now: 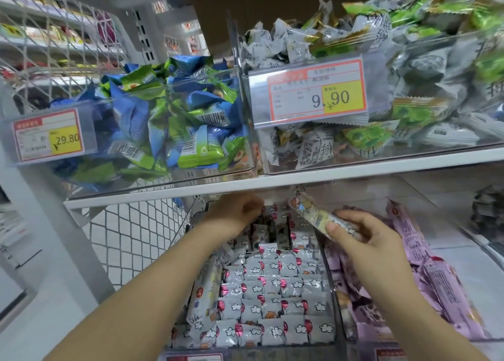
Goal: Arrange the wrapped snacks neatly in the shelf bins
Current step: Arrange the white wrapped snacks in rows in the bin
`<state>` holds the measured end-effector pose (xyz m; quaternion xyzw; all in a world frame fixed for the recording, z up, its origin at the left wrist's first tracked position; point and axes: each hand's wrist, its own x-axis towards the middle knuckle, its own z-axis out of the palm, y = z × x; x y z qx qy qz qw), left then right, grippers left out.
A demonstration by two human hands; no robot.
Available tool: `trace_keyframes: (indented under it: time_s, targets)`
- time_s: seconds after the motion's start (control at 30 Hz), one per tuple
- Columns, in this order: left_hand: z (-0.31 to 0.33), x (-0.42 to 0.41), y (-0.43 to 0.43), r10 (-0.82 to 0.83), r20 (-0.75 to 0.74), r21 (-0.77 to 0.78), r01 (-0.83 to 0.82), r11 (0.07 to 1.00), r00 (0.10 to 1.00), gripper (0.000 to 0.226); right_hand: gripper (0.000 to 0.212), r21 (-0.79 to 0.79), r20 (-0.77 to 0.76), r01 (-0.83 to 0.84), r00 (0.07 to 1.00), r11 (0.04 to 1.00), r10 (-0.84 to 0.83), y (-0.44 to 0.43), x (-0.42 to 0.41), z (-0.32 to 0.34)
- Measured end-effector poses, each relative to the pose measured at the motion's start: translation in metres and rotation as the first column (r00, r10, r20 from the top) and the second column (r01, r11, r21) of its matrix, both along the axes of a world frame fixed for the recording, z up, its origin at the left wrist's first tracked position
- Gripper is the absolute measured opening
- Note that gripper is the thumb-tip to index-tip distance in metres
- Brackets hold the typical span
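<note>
On the lower shelf a clear bin (331, 287) holds several white wrapped snacks (272, 284) with cloud and red balloon prints, lined up in rows. My left hand (234, 213) reaches into the back of this bin under the shelf edge, fingers curled down among the packs; what it holds is hidden. My right hand (365, 238) pinches a long pale wrapped snack (313, 213) with cartoon print, tilted up to the left above the bin's right side. Pink wrapped snacks (425, 279) fill the bin to the right.
The white upper shelf edge (272, 182) runs just above both hands. Above it stand a clear bin of blue and green packs (163, 120) and one of grey and green packs (409, 110), each with a price tag. A white wire mesh side panel (131, 238) is at left.
</note>
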<state>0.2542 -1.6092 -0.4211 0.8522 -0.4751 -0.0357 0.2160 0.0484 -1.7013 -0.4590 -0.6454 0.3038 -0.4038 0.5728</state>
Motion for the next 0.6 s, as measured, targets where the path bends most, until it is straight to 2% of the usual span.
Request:
trace_keyframes:
  time_s: [0.07,0.13,0.27,0.33,0.43,0.53,0.6]
  targets:
    - [-0.006,0.006,-0.008,-0.045,0.195,0.181,0.009,0.983,0.98,0.023,0.015,0.01,-0.005,-0.002,1.0,1.0,0.002,-0.001,0.0,0.0]
    - [-0.013,0.01,-0.017,-0.072,0.323,0.301,-0.03,0.953,0.943,0.023,0.015,0.029,0.001,-0.018,1.0,0.999,0.018,-0.002,0.0,-0.001]
    - [-0.021,0.013,-0.024,-0.043,0.441,0.281,-0.092,0.955,0.897,0.008,0.014,0.054,0.008,-0.026,1.0,0.998,0.026,-0.004,0.0,-0.002]
    - [-0.022,0.014,-0.022,-0.031,0.435,0.215,-0.071,0.974,0.9,0.012,0.014,0.06,0.015,-0.029,0.999,0.998,0.028,-0.005,-0.001,-0.001]
    - [-0.013,0.013,-0.007,0.088,0.217,0.038,-0.099,0.994,0.972,0.02,0.014,0.064,0.027,-0.034,0.999,0.997,0.033,-0.007,-0.002,-0.001]
    - [0.002,0.007,0.01,0.179,-0.041,-0.178,-0.183,0.967,0.983,0.029,0.015,0.071,0.034,-0.044,0.999,0.996,0.042,-0.006,-0.002,0.0]
    - [0.008,-0.001,0.016,0.15,-0.38,-0.369,-0.299,0.88,0.913,0.018,0.015,0.069,0.025,-0.036,0.999,0.997,0.034,-0.005,-0.002,0.001]
